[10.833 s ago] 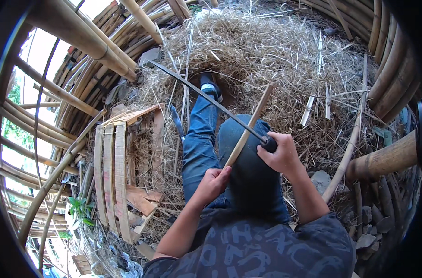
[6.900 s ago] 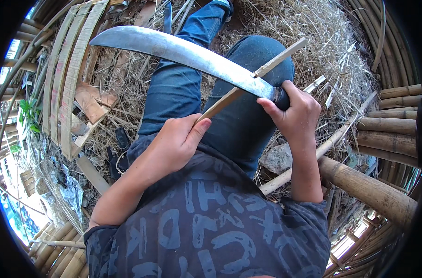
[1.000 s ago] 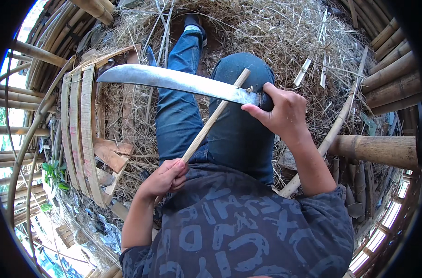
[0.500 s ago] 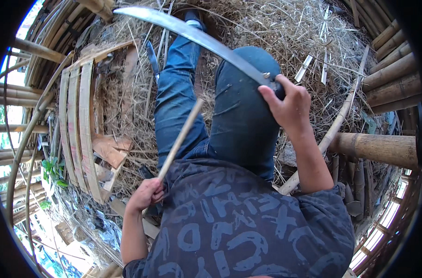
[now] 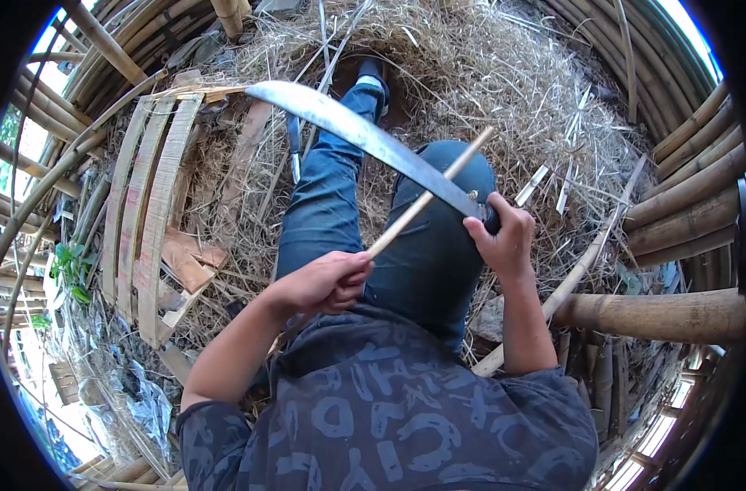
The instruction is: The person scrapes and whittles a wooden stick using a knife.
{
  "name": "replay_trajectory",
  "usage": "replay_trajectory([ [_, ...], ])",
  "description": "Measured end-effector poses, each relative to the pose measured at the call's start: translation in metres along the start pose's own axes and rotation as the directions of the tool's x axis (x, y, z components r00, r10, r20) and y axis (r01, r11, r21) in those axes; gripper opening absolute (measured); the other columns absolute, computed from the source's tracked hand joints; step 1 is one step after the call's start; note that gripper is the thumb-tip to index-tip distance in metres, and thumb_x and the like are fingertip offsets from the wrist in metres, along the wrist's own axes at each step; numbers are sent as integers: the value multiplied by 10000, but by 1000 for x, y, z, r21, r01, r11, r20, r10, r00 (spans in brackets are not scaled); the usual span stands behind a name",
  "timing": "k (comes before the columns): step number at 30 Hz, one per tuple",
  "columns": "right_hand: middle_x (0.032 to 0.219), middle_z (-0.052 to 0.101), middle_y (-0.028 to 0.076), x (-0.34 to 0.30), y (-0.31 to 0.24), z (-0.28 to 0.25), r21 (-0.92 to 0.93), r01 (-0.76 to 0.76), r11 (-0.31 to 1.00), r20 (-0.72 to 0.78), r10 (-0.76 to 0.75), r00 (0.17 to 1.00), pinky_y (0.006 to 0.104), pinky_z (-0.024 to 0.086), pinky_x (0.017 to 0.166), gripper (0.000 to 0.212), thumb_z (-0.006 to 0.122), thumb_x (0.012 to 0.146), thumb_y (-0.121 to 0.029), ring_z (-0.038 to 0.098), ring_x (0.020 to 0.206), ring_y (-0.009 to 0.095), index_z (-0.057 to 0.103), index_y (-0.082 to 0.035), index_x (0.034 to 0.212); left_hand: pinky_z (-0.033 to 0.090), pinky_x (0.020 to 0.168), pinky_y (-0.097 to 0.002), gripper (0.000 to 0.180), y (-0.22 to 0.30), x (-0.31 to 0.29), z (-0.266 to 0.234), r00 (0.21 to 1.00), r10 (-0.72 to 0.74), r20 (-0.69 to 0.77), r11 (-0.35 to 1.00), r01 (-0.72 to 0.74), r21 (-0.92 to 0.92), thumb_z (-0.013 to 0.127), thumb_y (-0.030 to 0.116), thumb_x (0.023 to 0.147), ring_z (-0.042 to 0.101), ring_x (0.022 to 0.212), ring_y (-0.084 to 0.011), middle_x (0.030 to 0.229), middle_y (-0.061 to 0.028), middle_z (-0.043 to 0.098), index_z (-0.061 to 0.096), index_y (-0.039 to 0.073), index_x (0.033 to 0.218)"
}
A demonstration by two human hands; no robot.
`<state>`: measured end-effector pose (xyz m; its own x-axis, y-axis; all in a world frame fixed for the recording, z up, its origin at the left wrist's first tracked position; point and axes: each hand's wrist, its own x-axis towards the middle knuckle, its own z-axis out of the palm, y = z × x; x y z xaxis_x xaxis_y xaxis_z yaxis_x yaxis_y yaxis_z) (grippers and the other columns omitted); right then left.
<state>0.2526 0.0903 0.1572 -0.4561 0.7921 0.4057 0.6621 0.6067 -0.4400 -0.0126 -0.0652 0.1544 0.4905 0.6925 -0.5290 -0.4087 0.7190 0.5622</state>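
My left hand [image 5: 328,282] is closed around the lower end of a thin, pale wooden stick [image 5: 401,222], which slants up and to the right. In my right hand [image 5: 508,239] is the dark handle of a machete with a long, curved metal blade [image 5: 361,137]. The blade stretches to the upper left over my legs. Above my bent right knee [image 5: 463,155], blade and stick cross, the blade seemingly on top. Whether they touch, I cannot tell.
Dry straw [image 5: 504,82] covers the ground. A slatted wooden piece [image 5: 162,221] stands at the left. Beside my left leg is a dark-handled tool [image 5: 294,139]. A thick bamboo pole [image 5: 651,317] juts in from the right, near a long thin pole [image 5: 574,278]. Bamboo walls surround me.
My left hand has moved right and up, bringing the stick from beside the blade to across it above the right knee. My right hand keeps hold of the machete.
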Motion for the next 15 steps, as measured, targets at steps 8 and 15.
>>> replay_trajectory([
  [8, 598, 613, 177, 9, -17, -12, -135, -30, 990, 136, 49, 990, 433, 500, 550, 633, 646, 760, -650, 648, 593, 355, 641, -28, 873, 183, 376, -234, 408, 6, 36, 15, 999, -42, 29, 998, 41, 50, 353, 422, 1042, 232, 402, -60, 509, 69, 248, 353, 157, 732],
  [15, 579, 611, 162, 16, -20, -8, -176, -25, 984, 120, 46, 992, 421, 501, 532, 644, 639, 737, -701, 651, 580, 340, 615, -59, 778, 202, 370, -222, 350, 4, 28, 13, 1000, 24, -4, 997, -24, 69, 370, 389, 1046, 246, 411, -48, 540, 69, 273, 374, 150, 790],
])
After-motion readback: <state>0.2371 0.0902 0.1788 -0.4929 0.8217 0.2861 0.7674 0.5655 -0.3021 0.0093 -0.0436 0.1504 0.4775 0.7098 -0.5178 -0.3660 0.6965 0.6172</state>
